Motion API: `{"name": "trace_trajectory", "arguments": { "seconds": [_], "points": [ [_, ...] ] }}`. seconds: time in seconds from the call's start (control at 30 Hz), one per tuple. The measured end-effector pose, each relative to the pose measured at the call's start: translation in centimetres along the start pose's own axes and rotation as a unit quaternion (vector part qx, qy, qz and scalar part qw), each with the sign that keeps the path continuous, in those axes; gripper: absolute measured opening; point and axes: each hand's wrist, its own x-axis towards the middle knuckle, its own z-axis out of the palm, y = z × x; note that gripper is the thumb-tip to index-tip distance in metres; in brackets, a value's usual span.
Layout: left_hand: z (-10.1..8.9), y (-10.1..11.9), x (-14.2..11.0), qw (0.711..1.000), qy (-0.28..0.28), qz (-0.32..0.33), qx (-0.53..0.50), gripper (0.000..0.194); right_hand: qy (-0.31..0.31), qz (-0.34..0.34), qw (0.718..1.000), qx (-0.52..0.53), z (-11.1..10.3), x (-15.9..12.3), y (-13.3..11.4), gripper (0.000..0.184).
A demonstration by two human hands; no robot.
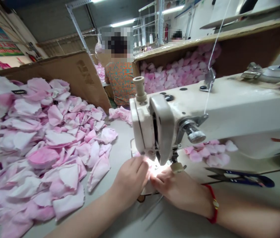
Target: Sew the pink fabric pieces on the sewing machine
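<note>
A white sewing machine (229, 105) stands before me, its lamp lighting the needle area brightly. My left hand (131, 178) is at the left of the needle, fingers closed and pressed on a small pink fabric piece (152, 172) that is mostly washed out by glare. From the right, my right hand (182, 188) reaches under the machine head, its fingers closed together on the same piece. A red cord bracelet (213, 205) circles my right wrist. The fingertips are partly lost in the bright light.
Pink and white fabric pieces (55, 138) are heaped on the left. Thread snips (241, 177) lie right of my right hand, near several small pink pieces (211, 152). Cardboard (72, 76) stands behind the heap; a box with pink pieces (174, 71) is beyond the machine. A person (120, 79) sits ahead.
</note>
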Motion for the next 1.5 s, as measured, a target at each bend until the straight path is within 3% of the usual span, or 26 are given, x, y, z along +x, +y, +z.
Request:
{"name": "trace_trajectory", "arguments": {
  "seconds": [0.17,0.33,0.47,0.63,0.77,0.87,0.97,1.1,1.3,1.5],
  "points": [
    [0.2,0.5,0.1,0.993,0.045,0.067,0.085,0.017,0.004,0.004,1.000,-0.009,-0.2,-0.4,-0.8,0.023],
    [-0.3,0.4,0.0,0.992,0.010,0.114,0.057,0.032,0.001,0.032,0.999,0.002,-1.0,-0.6,-0.9,0.027],
    [0.0,0.4,0.0,0.995,-0.035,0.085,0.043,0.036,-0.049,0.058,0.996,0.039,-1.6,-0.7,-0.9,0.019],
    [0.6,0.5,-0.1,0.999,-0.021,0.018,0.040,0.033,-0.105,0.093,0.989,0.045,-2.5,-0.3,-1.1,0.029],
    [0.6,0.5,-0.2,0.998,-0.053,-0.014,-0.008,0.030,-0.152,0.127,0.978,0.067,-3.4,-0.3,-1.0,0.029],
    [0.3,0.6,-0.2,0.996,-0.087,-0.021,-0.030,0.026,-0.114,0.132,0.979,0.110,-4.4,-1.1,0.0,0.020],
    [0.1,0.7,-0.2,0.996,-0.085,-0.016,-0.035,0.026,-0.076,0.138,0.978,0.140,-5.1,-1.9,1.9,0.011],
    [0.3,0.9,-0.3,0.997,-0.066,-0.001,-0.029,0.029,-0.042,0.228,0.973,0.015,-4.7,-1.8,3.8,0.023],
    [0.7,1.0,-0.6,0.999,-0.046,0.012,-0.014,0.028,-0.046,0.244,0.968,-0.023,-3.1,-1.1,3.6,0.026],
    [1.2,1.0,-0.5,0.999,-0.030,0.026,0.017,0.026,-0.022,0.251,0.967,-0.037,-2.8,-1.4,3.7,0.030]
  ]
}}
